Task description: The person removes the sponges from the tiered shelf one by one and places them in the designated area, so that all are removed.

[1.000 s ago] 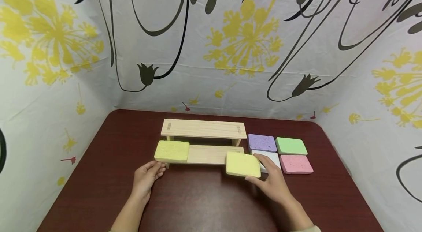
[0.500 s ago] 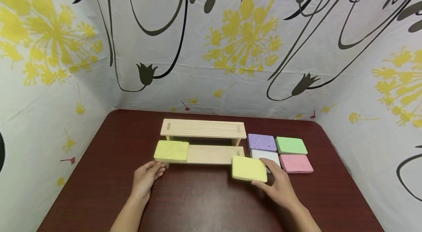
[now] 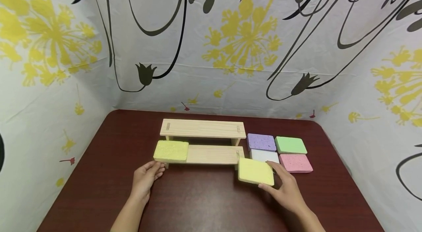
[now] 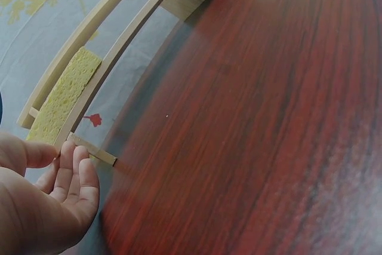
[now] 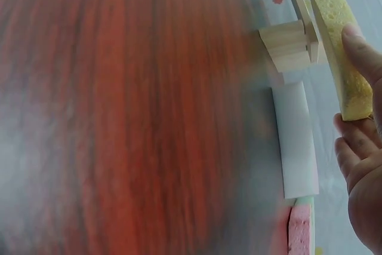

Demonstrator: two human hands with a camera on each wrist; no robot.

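Observation:
A light wooden two-step rack (image 3: 211, 154) stands on the table. A yellow sponge (image 3: 171, 151) lies on the left end of its lower step. My left hand (image 3: 147, 179) pinches that step's front left corner between thumb and fingers, just below this sponge. In the left wrist view the thumb is on top near the sponge (image 4: 65, 97). Off the rack's right end, my right hand (image 3: 286, 188) grips a second yellow sponge (image 3: 255, 171) by its right edge, raised above the table. This sponge (image 5: 339, 40) covers part of the white sponge (image 3: 263, 155) in the head view.
Right of the rack lie a purple sponge (image 3: 262, 142), a green sponge (image 3: 291, 145) and a pink sponge (image 3: 296, 163), grouped with the white one. Dark red table (image 3: 204, 199) stretches in front. Patterned cloth (image 3: 184, 41) hangs behind and at the sides.
My right hand has moved right and toward me with the yellow sponge, away from the rack's lower step. My left hand has stayed at the rack's corner.

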